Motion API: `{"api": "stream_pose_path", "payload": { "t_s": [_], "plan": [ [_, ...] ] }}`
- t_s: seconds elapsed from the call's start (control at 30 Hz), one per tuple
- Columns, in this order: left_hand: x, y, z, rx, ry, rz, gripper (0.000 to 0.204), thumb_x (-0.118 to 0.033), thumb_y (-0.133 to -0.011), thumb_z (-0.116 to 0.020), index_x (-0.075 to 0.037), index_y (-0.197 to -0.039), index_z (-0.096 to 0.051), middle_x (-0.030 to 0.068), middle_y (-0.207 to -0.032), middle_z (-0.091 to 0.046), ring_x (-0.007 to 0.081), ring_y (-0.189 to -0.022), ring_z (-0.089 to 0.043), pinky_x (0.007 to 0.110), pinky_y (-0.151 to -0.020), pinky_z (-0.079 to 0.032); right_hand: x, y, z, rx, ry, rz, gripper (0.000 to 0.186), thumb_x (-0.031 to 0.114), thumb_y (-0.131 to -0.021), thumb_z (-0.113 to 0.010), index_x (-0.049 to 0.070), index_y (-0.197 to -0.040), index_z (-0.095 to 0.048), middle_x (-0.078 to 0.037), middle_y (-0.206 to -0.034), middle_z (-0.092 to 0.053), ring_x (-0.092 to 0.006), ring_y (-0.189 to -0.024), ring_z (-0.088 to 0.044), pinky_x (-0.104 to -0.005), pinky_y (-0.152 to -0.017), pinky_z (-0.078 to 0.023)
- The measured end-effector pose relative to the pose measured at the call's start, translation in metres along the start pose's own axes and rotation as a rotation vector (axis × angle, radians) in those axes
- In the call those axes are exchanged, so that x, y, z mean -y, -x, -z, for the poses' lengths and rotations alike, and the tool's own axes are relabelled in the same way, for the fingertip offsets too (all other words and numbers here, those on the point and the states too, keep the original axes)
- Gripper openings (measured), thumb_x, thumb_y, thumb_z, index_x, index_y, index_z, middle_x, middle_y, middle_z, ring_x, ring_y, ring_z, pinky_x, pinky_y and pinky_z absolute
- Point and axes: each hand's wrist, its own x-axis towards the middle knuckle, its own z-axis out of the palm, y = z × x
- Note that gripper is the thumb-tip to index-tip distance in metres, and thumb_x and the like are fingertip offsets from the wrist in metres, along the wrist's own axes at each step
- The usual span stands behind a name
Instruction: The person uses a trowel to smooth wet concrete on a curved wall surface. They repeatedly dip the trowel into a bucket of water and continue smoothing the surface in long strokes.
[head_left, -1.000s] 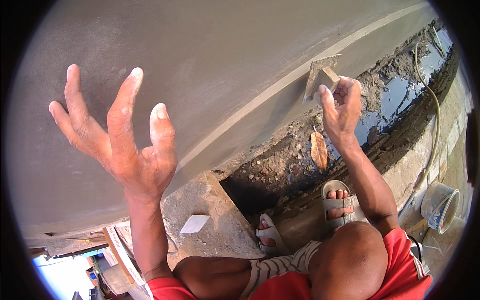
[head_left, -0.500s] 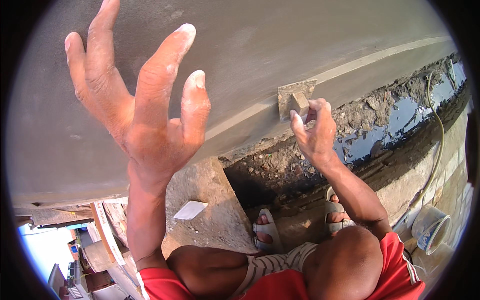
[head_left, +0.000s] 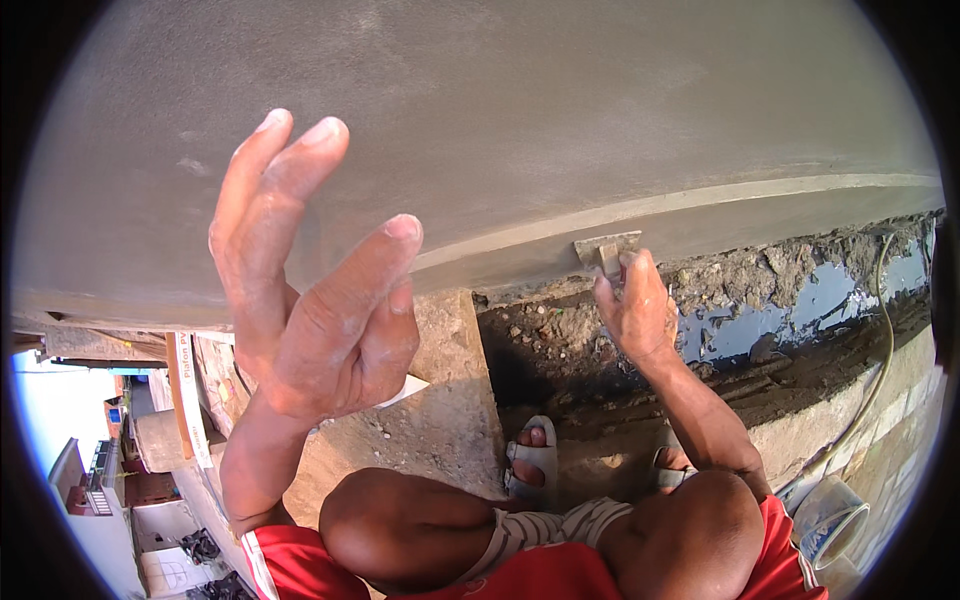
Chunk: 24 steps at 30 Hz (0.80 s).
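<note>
My right hand (head_left: 642, 315) grips the block handle of a small, square plastering float (head_left: 606, 251). The float lies against the lower part of a grey plastered wall (head_left: 560, 120), just below a pale raised band (head_left: 650, 208) that runs along it. My left hand (head_left: 310, 300) is raised in front of the wall with nothing in it. Its fingers are apart and partly curled, and pale dust marks their tips. Whether that hand touches the wall I cannot tell.
A ditch with dark water (head_left: 800, 315) and rubble follows the wall's foot. A hose (head_left: 882, 350) runs along its concrete edge, near a bucket (head_left: 832, 525) at lower right. A concrete slab (head_left: 440, 400) with a white piece on it lies left of my sandalled feet (head_left: 532, 460).
The head view has shifted, so the wall's foot sits higher at left. My left hand has dropped and its fingers have curled more. The float now sits below the pale band, tilted more edge-on.
</note>
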Motion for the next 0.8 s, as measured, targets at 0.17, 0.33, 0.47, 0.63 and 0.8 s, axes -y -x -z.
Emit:
{"api": "stream_pose_path", "payload": {
  "t_s": [0.17,0.33,0.47,0.63,0.8],
  "plan": [
    [-0.008,0.062,0.008,-0.018,0.081,0.188,0.025,-0.010,-0.089,-0.063,-0.008,-0.114,-0.065,0.0215,-0.124,-0.066,0.0442,-0.121,-0.059,0.051,-0.100,-0.047,-0.009,0.069,0.024,0.391,-0.063,-0.138,0.037,0.014,-0.091,-0.069,-0.004,-0.116,-0.050,-0.023,-0.094,-0.061,-0.0404,-0.084,-0.062,-0.0477,-0.074,-0.052],
    [-0.013,0.126,-0.034,-0.493,0.456,0.605,0.021,-0.010,-0.099,-0.057,0.000,-0.117,-0.060,0.0203,-0.110,-0.069,0.0357,-0.111,-0.064,0.046,-0.094,-0.051,0.049,0.019,0.096,0.728,-0.348,-0.538,0.033,0.013,-0.101,-0.060,-0.005,-0.122,-0.040,-0.020,-0.093,-0.066,-0.0237,-0.079,-0.067,-0.0374,-0.068,-0.054],
    [-0.054,0.136,-0.076,-0.473,0.866,0.976,0.020,-0.006,-0.100,-0.054,0.004,-0.115,-0.063,0.0149,-0.097,-0.072,0.0215,-0.095,-0.068,0.037,-0.089,-0.052,0.085,-0.029,0.130,0.888,-0.191,-0.388,0.040,0.006,-0.096,-0.065,-0.007,-0.127,-0.042,-0.020,-0.093,-0.067,-0.0255,-0.078,-0.068,-0.0391,-0.068,-0.056],
    [-0.092,0.160,-0.134,0.452,1.258,0.848,0.025,-0.017,-0.097,-0.062,0.001,-0.113,-0.066,0.0175,-0.088,-0.072,0.0347,-0.079,-0.070,0.043,-0.074,-0.054,0.152,-0.081,0.138,1.094,0.152,-0.014,0.049,-0.004,-0.084,-0.068,-0.005,-0.130,-0.051,-0.019,-0.098,-0.065,-0.0327,-0.082,-0.065,-0.0437,-0.073,-0.055],
    [-0.138,0.174,-0.155,0.485,1.415,0.565,0.036,-0.026,-0.097,-0.063,-0.002,-0.124,-0.061,0.0231,-0.103,-0.069,0.0419,-0.099,-0.065,0.051,-0.087,-0.051,0.172,-0.101,0.100,0.907,0.247,0.449,0.060,-0.007,-0.077,-0.072,-0.004,-0.133,-0.053,-0.017,-0.097,-0.063,-0.0332,-0.091,-0.060,-0.0443,-0.077,-0.054]
  ]
}}
